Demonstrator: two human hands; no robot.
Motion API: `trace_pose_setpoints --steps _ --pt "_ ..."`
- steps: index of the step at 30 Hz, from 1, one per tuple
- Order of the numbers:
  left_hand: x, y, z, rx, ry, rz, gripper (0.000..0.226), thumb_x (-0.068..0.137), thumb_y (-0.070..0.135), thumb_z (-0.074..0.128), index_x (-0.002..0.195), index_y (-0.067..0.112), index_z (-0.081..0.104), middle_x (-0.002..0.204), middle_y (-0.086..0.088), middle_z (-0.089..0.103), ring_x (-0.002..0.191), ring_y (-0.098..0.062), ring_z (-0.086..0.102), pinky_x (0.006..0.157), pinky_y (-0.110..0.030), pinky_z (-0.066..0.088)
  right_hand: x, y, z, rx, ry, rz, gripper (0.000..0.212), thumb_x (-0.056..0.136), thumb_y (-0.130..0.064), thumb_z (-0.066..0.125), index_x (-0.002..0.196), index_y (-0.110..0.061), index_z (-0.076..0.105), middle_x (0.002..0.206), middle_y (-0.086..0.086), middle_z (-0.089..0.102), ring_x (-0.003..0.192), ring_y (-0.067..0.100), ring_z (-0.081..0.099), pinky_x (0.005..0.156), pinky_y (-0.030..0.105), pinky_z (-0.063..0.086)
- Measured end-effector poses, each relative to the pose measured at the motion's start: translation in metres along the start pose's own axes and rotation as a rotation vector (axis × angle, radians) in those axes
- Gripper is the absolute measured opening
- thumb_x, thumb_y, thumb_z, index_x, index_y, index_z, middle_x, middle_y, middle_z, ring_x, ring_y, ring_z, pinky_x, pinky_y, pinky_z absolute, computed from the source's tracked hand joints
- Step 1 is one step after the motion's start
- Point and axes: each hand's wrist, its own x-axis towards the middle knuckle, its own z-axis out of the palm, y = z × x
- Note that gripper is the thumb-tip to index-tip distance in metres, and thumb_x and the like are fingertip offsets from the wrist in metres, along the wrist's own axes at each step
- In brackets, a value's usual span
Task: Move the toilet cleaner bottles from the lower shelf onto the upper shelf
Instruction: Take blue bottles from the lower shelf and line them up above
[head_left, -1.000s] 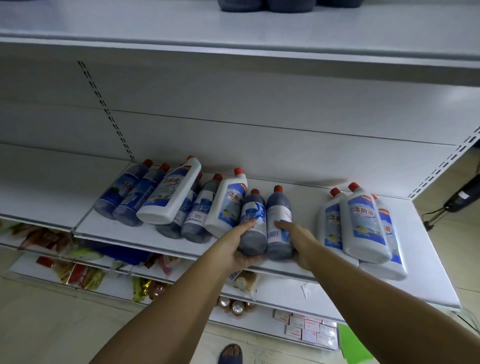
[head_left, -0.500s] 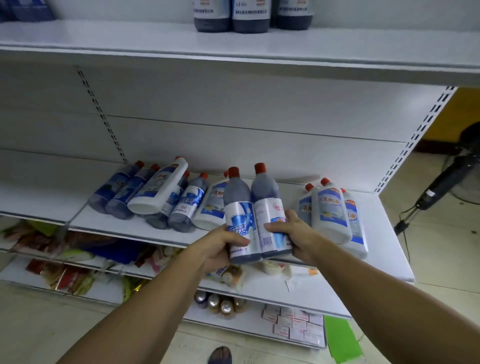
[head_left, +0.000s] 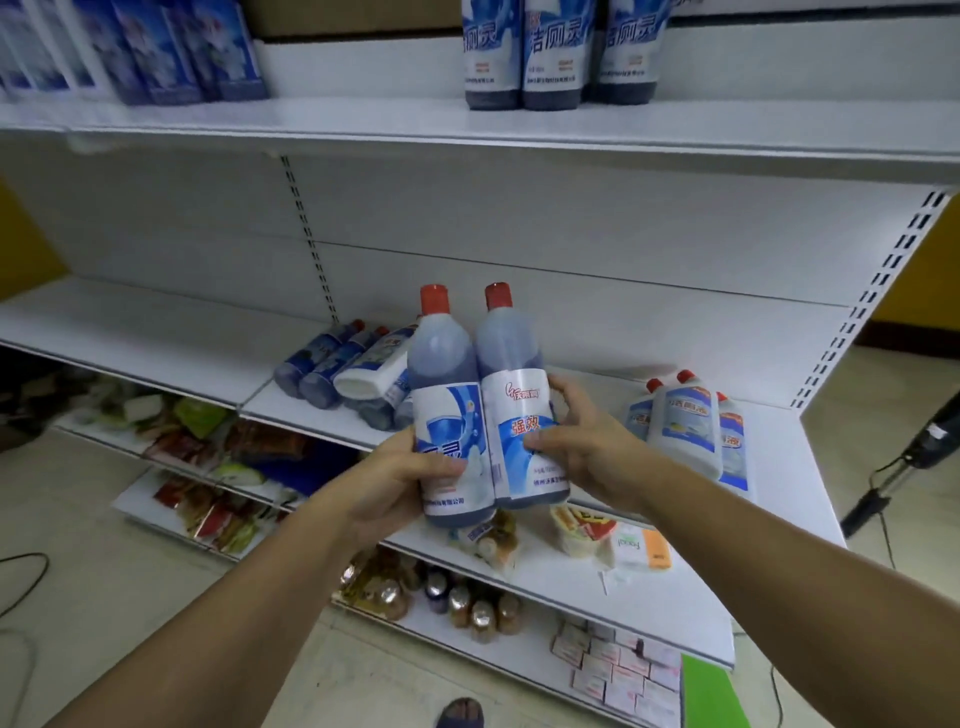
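Two dark blue toilet cleaner bottles with red caps are held upright and side by side in the air in front of the lower shelf (head_left: 810, 467). My left hand (head_left: 400, 483) grips the left bottle (head_left: 447, 395); my right hand (head_left: 587, 447) grips the right bottle (head_left: 511, 395). Several more bottles (head_left: 358, 374) lie on the lower shelf to the left, and three white ones (head_left: 685, 421) lie to the right. Three dark bottles (head_left: 550, 57) stand on the upper shelf (head_left: 363, 122).
Blue boxes (head_left: 135, 52) stand at the left of the upper shelf. Below the lower shelf are shelves with snack packets (head_left: 208, 447), small bottles (head_left: 467, 603) and small boxes (head_left: 623, 665). A fan stand (head_left: 893, 467) is at the right, a foot (head_left: 460, 714) on the floor.
Both hands have lifted the two dark bottles off the lower shelf, turned them upright and raised them. The view has tilted upward, showing more of the upper shelf.
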Motion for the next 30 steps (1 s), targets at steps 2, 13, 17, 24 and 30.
trace_pose_setpoints --steps 2,13,17,24,30 --pt "-0.019 0.012 0.002 0.023 -0.014 0.057 0.053 0.067 -0.001 0.067 0.117 0.007 0.054 0.101 -0.011 0.074 0.089 -0.024 0.071 0.068 -0.032 0.059 -0.013 -0.014 0.007 -0.086 -0.031 -0.071 0.073 0.076 0.002 0.068 0.128 -0.034 0.031 0.105 0.004 0.066 0.096 0.025 0.068 0.084 0.046 0.057" --pt "-0.062 0.106 0.024 0.194 0.095 0.476 0.095 0.027 0.036 0.095 0.109 0.007 0.059 0.102 -0.014 0.072 0.089 -0.028 0.071 0.070 -0.034 0.058 -0.047 -0.115 0.047 -0.356 0.022 -0.513 0.090 0.039 -0.028 0.080 0.121 -0.037 0.043 0.102 -0.013 0.066 0.090 0.006 0.069 0.070 0.026 0.059" --pt "-0.056 0.147 0.039 0.218 0.091 0.594 0.098 0.019 0.038 0.095 0.105 0.007 0.060 0.094 -0.011 0.074 0.083 -0.025 0.072 0.065 -0.031 0.058 -0.049 -0.158 0.047 -0.402 0.043 -0.590 0.089 0.035 -0.030 0.085 0.118 -0.027 0.053 0.104 -0.007 0.069 0.093 0.011 0.070 0.075 0.030 0.059" --pt "-0.020 0.232 0.076 0.300 0.029 0.778 0.067 0.046 0.020 0.088 0.107 0.018 0.060 0.092 -0.003 0.075 0.081 -0.020 0.073 0.061 -0.027 0.058 -0.050 -0.240 0.029 -0.491 0.291 -0.749 0.058 0.039 -0.037 0.076 0.092 -0.040 0.052 0.082 -0.021 0.067 0.074 -0.004 0.067 0.059 0.014 0.055" --pt "0.023 0.310 0.093 0.380 -0.054 0.842 0.064 0.056 0.014 0.081 0.114 0.023 0.057 0.100 0.001 0.073 0.092 -0.020 0.071 0.072 -0.034 0.058 -0.037 -0.301 -0.004 -0.502 0.536 -0.856 0.068 0.051 -0.026 0.080 0.112 -0.027 0.051 0.096 -0.013 0.063 0.088 0.006 0.062 0.069 0.022 0.052"
